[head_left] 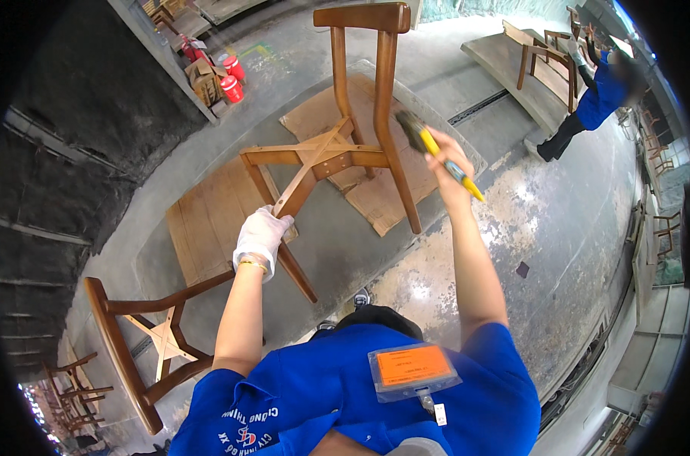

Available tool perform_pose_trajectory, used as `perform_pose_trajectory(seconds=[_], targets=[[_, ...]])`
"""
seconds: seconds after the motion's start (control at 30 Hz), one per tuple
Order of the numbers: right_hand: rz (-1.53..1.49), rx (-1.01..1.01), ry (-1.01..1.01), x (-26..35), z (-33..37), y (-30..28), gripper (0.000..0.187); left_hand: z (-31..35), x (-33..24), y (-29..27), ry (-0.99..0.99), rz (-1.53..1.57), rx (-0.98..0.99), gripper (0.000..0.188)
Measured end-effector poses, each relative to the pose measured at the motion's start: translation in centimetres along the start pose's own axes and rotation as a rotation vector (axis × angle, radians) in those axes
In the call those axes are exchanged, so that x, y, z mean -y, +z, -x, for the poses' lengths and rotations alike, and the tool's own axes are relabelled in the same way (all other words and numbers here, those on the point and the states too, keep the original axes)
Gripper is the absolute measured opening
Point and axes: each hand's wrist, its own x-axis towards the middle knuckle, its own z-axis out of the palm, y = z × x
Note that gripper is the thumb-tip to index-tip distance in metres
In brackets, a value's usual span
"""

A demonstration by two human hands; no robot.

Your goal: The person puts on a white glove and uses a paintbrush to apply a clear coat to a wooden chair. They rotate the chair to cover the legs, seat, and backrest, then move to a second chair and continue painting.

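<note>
As L hand (261, 232) holds chair (334, 163), brush (431, 141) nr back-post edge (385, 83).

Your hands: two, left hand (261, 234) and right hand (450, 161). Glove (257, 242) on you: one. Bracelet (253, 264): one. Brush (430, 142): one. Badge (415, 370): one. Chair frames (312, 163) close to you: two; farther ones too small to count. Co-worker (605, 90): one. Red buckets (231, 90): two. Cardboard sheets (208, 216): at least two.

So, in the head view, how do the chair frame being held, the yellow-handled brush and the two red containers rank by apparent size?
1. Chair frame, clearly largest.
2. Brush.
3. Upper red container and lower red container: too alike to rank.
</note>
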Motion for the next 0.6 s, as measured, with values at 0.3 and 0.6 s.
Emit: perform_pose_trajectory(seconds=[0.3,0.6], targets=[[0.723,0.392,-0.690,-2.6,-17.9,5.2,0.004,-1.0,-0.7,0.2,0.145,0.074,-0.238,0.058],[0.198,0.841,-0.120,-4.0,-12.6,5.1,0.015,-2.9,-0.3,0.0,0.345,-0.057,-0.423,0.058]])
